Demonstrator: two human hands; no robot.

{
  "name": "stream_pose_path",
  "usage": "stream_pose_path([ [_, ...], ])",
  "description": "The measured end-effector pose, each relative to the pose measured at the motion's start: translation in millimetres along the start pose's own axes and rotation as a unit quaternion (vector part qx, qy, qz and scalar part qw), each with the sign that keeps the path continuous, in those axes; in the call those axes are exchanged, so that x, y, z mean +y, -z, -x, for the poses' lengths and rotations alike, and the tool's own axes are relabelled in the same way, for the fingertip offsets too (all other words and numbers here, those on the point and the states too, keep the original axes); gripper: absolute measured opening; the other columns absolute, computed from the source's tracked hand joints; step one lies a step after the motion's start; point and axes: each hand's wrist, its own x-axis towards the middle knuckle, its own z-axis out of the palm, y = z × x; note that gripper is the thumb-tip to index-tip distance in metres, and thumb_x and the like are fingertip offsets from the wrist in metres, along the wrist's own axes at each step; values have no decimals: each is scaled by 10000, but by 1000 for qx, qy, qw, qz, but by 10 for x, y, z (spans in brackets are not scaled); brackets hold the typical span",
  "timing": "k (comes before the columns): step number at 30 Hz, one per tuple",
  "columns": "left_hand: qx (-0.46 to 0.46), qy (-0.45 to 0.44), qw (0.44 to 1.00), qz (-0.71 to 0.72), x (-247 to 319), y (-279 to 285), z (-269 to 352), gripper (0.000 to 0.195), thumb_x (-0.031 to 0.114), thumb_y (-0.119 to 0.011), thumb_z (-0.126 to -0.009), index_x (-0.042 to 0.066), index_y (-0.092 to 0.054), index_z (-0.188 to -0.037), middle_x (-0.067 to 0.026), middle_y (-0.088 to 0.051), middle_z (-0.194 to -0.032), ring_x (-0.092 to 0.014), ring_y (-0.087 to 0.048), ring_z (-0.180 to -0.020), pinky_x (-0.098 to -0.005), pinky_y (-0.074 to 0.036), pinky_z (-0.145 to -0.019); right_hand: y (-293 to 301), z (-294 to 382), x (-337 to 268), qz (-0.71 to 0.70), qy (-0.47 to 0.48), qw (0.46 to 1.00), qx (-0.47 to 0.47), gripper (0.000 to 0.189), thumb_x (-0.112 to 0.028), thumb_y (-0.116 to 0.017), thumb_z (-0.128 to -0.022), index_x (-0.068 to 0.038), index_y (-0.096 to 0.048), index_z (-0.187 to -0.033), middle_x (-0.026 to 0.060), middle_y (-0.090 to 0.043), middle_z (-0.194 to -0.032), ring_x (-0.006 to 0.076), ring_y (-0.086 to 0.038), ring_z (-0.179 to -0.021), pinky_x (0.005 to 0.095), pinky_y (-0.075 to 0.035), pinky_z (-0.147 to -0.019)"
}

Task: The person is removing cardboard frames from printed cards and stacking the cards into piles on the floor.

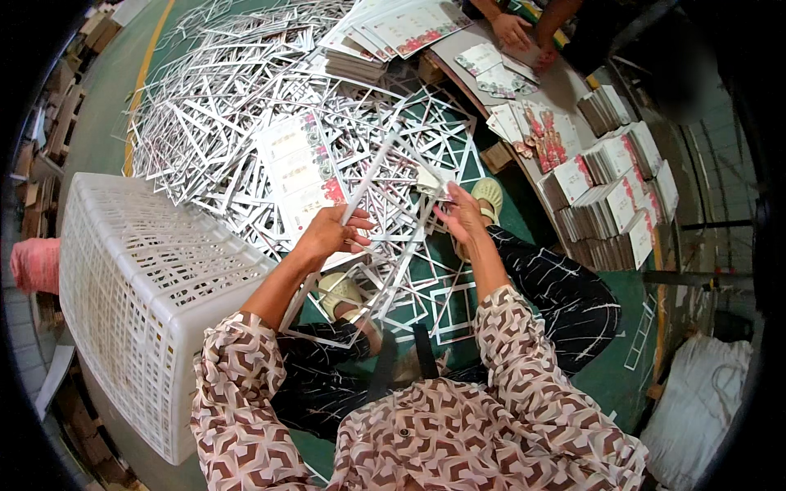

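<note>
My left hand grips a thin white cardboard waste frame between thumb and fingers. The frame is blurred and reaches across towards my right hand. Pinched in the right fingers is a small printed card; whether this hand also grips the frame's strips is hard to tell. Beneath my hands lies a printed cardboard sheet with several panels and red and grey flowers. It rests on a large heap of white cut-out frames spread over the green floor.
A white plastic crate lies on its side at my left. Beyond the heap is a stack of printed sheets. At right, a low board bears stacked cards. Another person's hands handle cards there. A white sack sits lower right.
</note>
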Motion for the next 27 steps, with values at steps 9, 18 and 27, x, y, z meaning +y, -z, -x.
stream_pose_path([
  [9,122,-30,990,64,257,285,48,381,-85,-400,-803,-49,-454,-1178,-143,-594,-1081,-199,-628,-891,-258,-524,-709,-302,-531,-883,166,200,959,116,359,29,-585,-760,-79,-562,-1101,55,-590,-927,142,-569,-750,247,-458,-528],
  [18,144,-59,982,104,462,411,83,377,-59,-397,-837,-58,-426,-1214,-167,-564,-1133,-208,-618,-934,-237,-523,-744,-676,-982,-1743,230,168,958,36,688,42,-573,-767,-58,-236,-1359,110,-611,-837,164,-564,-559,230,-459,-458],
  [27,214,-312,861,340,561,1343,107,352,5,-465,-879,-134,-366,-1187,-231,-479,-1150,-313,-547,-1026,-343,-495,-902,-274,-439,657,347,-192,915,-75,311,-29,-631,-785,19,-551,-1081,101,-625,-895,143,-588,-665,236,-483,-540],
])
